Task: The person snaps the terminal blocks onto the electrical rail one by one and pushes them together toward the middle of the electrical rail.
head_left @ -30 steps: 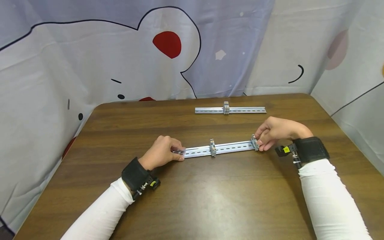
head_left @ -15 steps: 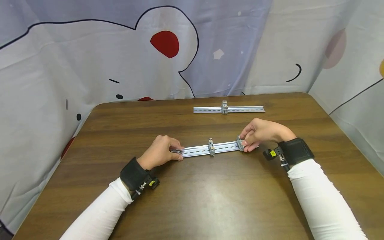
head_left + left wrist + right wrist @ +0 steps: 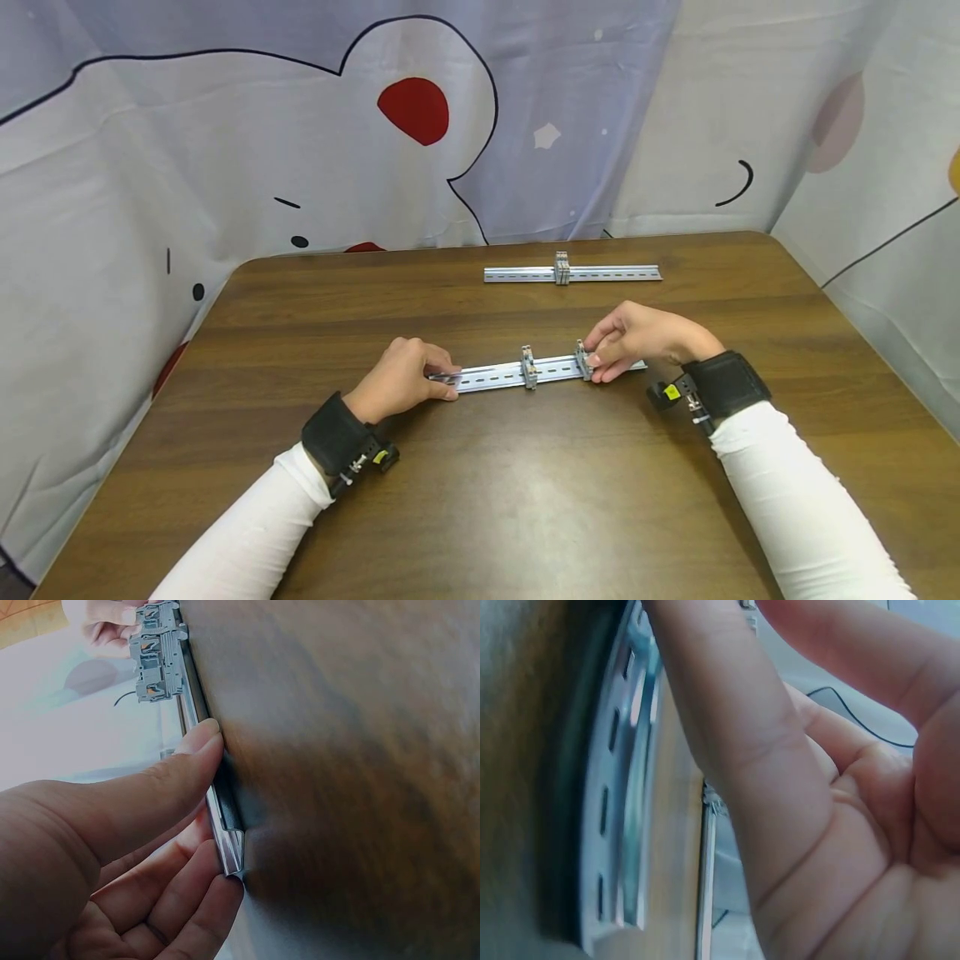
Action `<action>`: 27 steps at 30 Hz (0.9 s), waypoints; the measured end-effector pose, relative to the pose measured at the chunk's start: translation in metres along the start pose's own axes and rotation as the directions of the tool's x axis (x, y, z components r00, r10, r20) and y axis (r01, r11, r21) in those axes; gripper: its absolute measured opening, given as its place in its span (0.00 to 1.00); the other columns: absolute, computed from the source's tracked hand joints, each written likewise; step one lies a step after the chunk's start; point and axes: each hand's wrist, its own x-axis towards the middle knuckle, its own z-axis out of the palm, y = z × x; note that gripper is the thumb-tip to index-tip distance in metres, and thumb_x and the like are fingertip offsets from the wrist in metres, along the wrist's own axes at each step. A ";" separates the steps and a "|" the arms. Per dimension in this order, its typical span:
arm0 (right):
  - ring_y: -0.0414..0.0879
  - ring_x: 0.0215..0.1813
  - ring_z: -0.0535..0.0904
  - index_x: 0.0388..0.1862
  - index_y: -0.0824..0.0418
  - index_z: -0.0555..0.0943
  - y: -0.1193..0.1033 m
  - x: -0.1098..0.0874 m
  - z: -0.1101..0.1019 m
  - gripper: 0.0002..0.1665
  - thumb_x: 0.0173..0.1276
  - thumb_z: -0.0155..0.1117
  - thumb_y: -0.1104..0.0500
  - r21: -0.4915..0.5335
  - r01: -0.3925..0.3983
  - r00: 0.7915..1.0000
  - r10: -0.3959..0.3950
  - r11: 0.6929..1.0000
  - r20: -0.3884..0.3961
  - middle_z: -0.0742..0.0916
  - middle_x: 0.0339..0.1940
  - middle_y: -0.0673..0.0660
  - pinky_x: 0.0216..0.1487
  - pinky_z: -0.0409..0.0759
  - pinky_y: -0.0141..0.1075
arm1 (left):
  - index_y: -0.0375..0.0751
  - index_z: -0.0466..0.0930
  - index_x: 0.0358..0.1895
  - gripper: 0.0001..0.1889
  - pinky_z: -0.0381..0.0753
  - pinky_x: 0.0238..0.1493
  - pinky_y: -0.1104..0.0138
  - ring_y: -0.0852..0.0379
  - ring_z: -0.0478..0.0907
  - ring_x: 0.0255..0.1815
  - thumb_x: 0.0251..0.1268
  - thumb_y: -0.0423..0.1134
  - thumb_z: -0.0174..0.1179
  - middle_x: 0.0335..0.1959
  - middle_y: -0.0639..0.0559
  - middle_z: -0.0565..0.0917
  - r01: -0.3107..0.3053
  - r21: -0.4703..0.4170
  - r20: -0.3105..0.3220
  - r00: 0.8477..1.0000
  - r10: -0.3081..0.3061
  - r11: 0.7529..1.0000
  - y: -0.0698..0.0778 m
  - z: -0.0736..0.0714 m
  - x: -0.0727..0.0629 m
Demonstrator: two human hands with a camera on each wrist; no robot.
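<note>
My left hand (image 3: 402, 379) grips the left end of a slotted metal DIN rail (image 3: 487, 379), which lies slightly slanted on the table. In the left wrist view the thumb (image 3: 176, 769) is along one edge of the rail, with fingers at the other. One thin grey terminal block (image 3: 528, 367) stands across the rail near its middle. My right hand (image 3: 637, 337) pinches a second grey terminal block (image 3: 582, 360) on the rail, a short gap to the right of the first. Beyond that hand the rail's right end (image 3: 600, 847) shows bare.
Farther back on the brown table (image 3: 480, 500) lies another DIN rail (image 3: 615, 273), carrying a small cluster of terminal blocks (image 3: 562, 268). A printed curtain (image 3: 300, 150) hangs behind the table's far edge.
My right hand has moved left along the rail with its terminal block, from the right end towards the middle block. The left hand has kept its hold on the rail's left end.
</note>
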 end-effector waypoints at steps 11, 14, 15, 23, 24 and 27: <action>0.56 0.41 0.87 0.56 0.80 0.75 -0.003 0.008 0.017 0.22 0.66 0.63 0.70 0.013 0.023 0.999 -0.022 1.000 -0.030 0.87 0.40 0.70 0.45 0.83 0.44 | 0.44 0.90 0.42 0.16 0.70 0.33 0.67 0.55 0.77 0.32 0.47 0.42 0.77 0.34 0.57 0.86 -0.005 -0.003 -0.006 1.000 0.005 1.000 -0.001 0.000 0.000; 0.57 0.41 0.87 0.57 0.80 0.74 -0.006 0.008 0.022 0.22 0.67 0.61 0.71 0.014 0.026 0.999 -0.025 1.000 -0.032 0.86 0.42 0.71 0.45 0.83 0.44 | 0.45 0.90 0.42 0.16 0.70 0.33 0.67 0.56 0.76 0.32 0.47 0.42 0.77 0.34 0.58 0.86 0.001 -0.002 -0.006 1.000 -0.001 1.000 -0.001 0.001 0.000; 0.57 0.41 0.87 0.58 0.81 0.74 -0.006 0.008 0.023 0.22 0.67 0.61 0.71 0.016 0.025 0.999 -0.024 1.000 -0.033 0.86 0.42 0.71 0.45 0.83 0.44 | 0.45 0.90 0.42 0.16 0.70 0.32 0.67 0.56 0.76 0.31 0.47 0.42 0.77 0.34 0.58 0.86 0.003 -0.002 -0.007 1.000 -0.003 1.000 -0.002 0.001 0.000; 0.53 0.37 0.87 0.57 0.80 0.74 -0.004 0.012 0.028 0.22 0.67 0.62 0.70 0.057 0.041 0.999 -0.039 0.998 -0.033 0.87 0.38 0.70 0.43 0.83 0.44 | 0.45 0.90 0.42 0.16 0.71 0.33 0.67 0.56 0.77 0.32 0.48 0.42 0.77 0.35 0.58 0.87 0.004 0.003 -0.006 1.000 -0.004 1.000 -0.001 0.001 0.000; 0.52 0.37 0.87 0.57 0.80 0.74 -0.003 0.013 0.030 0.22 0.67 0.62 0.70 0.070 0.044 0.999 -0.042 0.997 -0.029 0.87 0.38 0.70 0.44 0.83 0.44 | 0.45 0.90 0.42 0.16 0.71 0.33 0.67 0.55 0.77 0.32 0.48 0.42 0.77 0.35 0.58 0.87 0.005 0.002 -0.005 1.000 -0.005 1.000 -0.001 0.001 0.000; 0.52 0.37 0.87 0.58 0.80 0.74 -0.001 0.017 0.034 0.23 0.66 0.63 0.70 0.103 0.051 0.998 -0.048 0.993 -0.031 0.87 0.38 0.70 0.44 0.83 0.44 | 0.45 0.90 0.42 0.16 0.71 0.33 0.67 0.55 0.77 0.32 0.48 0.42 0.77 0.35 0.58 0.87 0.010 -0.001 -0.002 1.000 -0.010 1.000 0.000 0.001 0.001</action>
